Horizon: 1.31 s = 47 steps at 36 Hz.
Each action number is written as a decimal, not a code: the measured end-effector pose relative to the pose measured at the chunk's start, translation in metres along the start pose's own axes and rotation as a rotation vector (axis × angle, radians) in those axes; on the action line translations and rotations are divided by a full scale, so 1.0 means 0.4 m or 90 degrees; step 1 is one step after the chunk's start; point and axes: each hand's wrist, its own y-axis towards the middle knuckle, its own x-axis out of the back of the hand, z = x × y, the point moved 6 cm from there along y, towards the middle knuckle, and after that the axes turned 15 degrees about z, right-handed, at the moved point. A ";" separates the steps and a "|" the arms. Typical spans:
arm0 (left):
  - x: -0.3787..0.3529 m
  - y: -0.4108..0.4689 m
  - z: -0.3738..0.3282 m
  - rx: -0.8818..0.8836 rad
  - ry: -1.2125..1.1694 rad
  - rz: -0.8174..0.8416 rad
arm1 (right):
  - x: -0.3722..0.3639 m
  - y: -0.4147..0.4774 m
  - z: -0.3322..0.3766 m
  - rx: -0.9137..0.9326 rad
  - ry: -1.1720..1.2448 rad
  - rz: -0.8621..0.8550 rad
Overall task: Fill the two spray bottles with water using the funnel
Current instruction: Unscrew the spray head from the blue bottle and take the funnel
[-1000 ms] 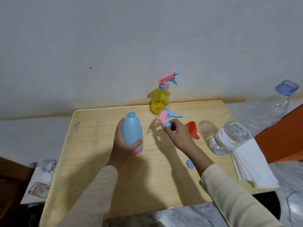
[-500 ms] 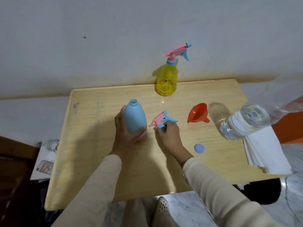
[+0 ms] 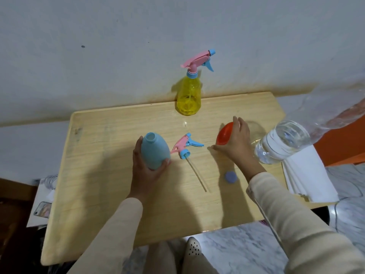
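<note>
Funnel (image 3: 224, 136), right of the open blue bottle (image 3: 155, 150): our right hand (image 3: 235, 143) lays straight fingers on it; our left hand (image 3: 146, 169) grips the bottle steady for filling.

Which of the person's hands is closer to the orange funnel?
The right. The right hand is at the funnel, partly covering it; the left hand grips the blue bottle, well to the funnel's left.

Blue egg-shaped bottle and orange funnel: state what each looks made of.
Blue egg-shaped bottle: likely opaque matte plastic; even colour, nothing shows through. Orange funnel: probably smooth plastic; uniform bright colour, faint sheen.
</note>
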 end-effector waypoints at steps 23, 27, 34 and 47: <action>0.015 -0.019 -0.019 0.052 -0.055 -0.019 | 0.020 -0.119 0.346 0.281 0.495 0.102; 0.016 -0.015 -0.029 0.052 -0.048 -0.024 | -0.014 -0.147 0.411 0.334 0.497 0.153; 0.018 -0.011 -0.031 0.064 -0.003 -0.044 | -0.032 -0.153 0.432 0.343 0.472 0.162; 0.030 -0.007 -0.019 0.059 -0.012 -0.045 | -0.024 -0.141 0.458 0.340 0.442 0.215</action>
